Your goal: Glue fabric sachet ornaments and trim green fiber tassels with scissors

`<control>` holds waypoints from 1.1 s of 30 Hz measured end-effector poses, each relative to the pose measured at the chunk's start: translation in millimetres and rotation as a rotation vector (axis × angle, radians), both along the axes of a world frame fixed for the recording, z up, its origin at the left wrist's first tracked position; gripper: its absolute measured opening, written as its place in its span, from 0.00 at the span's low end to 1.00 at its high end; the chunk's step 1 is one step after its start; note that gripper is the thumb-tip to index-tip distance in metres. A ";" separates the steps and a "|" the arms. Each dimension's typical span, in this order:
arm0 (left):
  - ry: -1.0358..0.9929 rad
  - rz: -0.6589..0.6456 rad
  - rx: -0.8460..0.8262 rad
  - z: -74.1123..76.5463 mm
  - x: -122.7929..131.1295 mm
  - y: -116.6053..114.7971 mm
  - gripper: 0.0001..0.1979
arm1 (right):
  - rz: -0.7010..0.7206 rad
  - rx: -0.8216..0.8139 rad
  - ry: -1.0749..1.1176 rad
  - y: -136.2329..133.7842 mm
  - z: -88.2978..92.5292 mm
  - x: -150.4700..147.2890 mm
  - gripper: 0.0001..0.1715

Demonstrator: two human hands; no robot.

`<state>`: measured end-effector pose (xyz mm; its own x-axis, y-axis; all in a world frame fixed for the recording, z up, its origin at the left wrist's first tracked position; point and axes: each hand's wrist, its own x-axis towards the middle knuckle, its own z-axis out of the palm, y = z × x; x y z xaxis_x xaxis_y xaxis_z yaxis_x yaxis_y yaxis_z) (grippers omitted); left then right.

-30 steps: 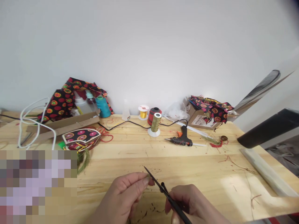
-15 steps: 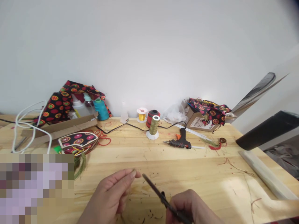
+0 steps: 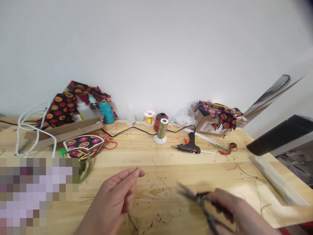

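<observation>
My left hand (image 3: 117, 195) is closed in a pinch, thumb against forefinger. A small tip shows at the pinch, and olive-green thread (image 3: 133, 223) hangs out below the palm; most of it is hidden by the fingers. My right hand (image 3: 234, 205) grips black-handled scissors (image 3: 200, 202), their blades blurred and pointing up and left, apart from my left hand. Dark clippings (image 3: 157, 217) and loose thread ends lie scattered on the wooden table (image 3: 122, 163) between the hands.
A glue gun (image 3: 188, 146) lies behind the scissors. An olive thread spool (image 3: 161, 130) stands mid-table, with red and yellow spools behind. Patterned fabric pieces (image 3: 84, 143) lie left, near a white cord (image 3: 36, 130). A cardboard box (image 3: 205, 125) with fabric stands back right.
My right hand has moved right with the scissors, away from my left hand, and the blades have parted slightly. My left hand keeps its pinch, a little higher in view.
</observation>
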<state>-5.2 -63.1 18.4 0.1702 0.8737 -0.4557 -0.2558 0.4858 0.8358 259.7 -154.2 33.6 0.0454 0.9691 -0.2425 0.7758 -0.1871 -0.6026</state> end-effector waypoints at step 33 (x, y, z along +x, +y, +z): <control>-0.080 -0.248 -0.098 7.0 21.7 -12.0 0.17 | -0.078 0.403 0.641 63.9 -3.4 -82.5 0.11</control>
<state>16.5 -75.1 25.5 0.4127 0.7531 -0.5123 -0.1821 0.6193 0.7637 177.2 -90.3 30.2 0.0864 0.9880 0.1278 0.2445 0.1033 -0.9641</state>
